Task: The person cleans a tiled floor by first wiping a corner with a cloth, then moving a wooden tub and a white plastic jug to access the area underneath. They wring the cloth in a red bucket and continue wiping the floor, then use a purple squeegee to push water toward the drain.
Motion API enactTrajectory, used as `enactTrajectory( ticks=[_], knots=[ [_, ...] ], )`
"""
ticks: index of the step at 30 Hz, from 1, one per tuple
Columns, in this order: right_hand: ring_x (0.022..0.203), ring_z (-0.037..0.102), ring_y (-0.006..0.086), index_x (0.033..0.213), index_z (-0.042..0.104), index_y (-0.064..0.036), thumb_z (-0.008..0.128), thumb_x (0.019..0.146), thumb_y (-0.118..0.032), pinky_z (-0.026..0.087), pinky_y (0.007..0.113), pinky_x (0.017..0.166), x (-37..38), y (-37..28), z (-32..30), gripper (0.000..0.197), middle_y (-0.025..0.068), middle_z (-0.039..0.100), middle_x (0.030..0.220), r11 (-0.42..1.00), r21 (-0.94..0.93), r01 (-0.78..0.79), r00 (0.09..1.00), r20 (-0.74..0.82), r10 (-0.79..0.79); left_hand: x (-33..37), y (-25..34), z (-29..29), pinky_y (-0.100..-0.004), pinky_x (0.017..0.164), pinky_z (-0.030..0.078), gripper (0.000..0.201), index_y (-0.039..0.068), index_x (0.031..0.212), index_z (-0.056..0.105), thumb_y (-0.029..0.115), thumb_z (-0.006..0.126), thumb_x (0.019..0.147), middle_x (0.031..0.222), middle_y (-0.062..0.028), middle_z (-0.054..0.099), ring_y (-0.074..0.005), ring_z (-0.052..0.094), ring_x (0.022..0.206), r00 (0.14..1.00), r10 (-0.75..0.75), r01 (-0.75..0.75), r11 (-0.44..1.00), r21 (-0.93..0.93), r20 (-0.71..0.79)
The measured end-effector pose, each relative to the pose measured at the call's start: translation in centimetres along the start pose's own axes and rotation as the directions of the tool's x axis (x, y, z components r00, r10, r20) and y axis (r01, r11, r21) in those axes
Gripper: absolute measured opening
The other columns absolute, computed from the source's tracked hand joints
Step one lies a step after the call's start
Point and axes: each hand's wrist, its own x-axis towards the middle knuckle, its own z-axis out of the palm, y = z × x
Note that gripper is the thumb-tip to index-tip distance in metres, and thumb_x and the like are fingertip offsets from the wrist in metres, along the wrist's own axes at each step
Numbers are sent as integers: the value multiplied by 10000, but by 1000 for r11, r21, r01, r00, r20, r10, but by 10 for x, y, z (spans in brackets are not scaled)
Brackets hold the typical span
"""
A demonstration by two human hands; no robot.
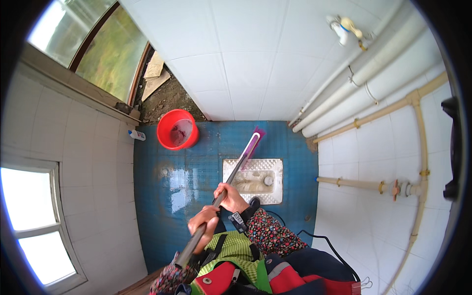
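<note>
Clasping the long grey-poled, purple-bristled broom (238,168) mid-frame, left hand (205,221) and right hand (232,197) closed round it, we judge it light, stiff, best gripped mid-pole.

A broom (232,176) with pink bristles is gripped by its handle, lower down by the left hand (204,221) and farther up by the right hand (232,197). Its head is held past a white squat toilet (276,194) set in the blue floor (292,147). A red bucket (164,133), partly filled with liquid, is seen near a white bottle (137,135). The right wall is lined with pipes (364,71).
</note>
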Motion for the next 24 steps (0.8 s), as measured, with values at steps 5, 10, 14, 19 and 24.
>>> enactTrajectory(
  ticks=[5,10,14,19,24],
  knots=[
    [883,580,186,989,536,-24,430,999,-304,474,314,823,-40,-39,73,299,70,592,895,950,-311,10,996,91,20,62,-49,-5,-371,546,429,258,28,652,463,-6,689,771,667,-118,540,-324,521,597,796,392,-443,896,4,462],
    [999,595,212,1260,408,-35,361,1011,-402,478,381,903,-109,-31,111,445,132,601,1063,714,-697,70,971,-115,-207,85,-127,-14,-388,666,455,258,57,669,478,143,681,804,677,-109,531,-307,541,673,732,390,-476,879,11,558],
    [988,619,247,1290,400,-56,326,1008,-438,509,408,893,-134,13,113,481,197,587,1162,885,-453,-110,929,-363,-70,48,-178,-22,-383,698,418,222,73,716,511,184,689,789,688,-82,518,-285,541,711,751,266,-415,902,119,605],
    [679,535,122,1208,434,-44,395,1011,-310,467,230,572,-120,53,112,333,98,541,927,948,-316,-47,929,-363,-75,17,-215,-19,-393,738,415,228,71,709,494,169,695,749,691,-93,523,-292,542,725,774,199,-310,947,85,602],
    [506,354,51,1136,458,-98,430,1003,-214,339,190,444,-96,78,113,178,-23,390,697,968,-250,-17,915,-394,-86,44,-289,-50,-429,822,402,232,82,715,511,220,697,727,704,-96,546,-306,555,786,796,101,-336,894,298,596]
  ],
)
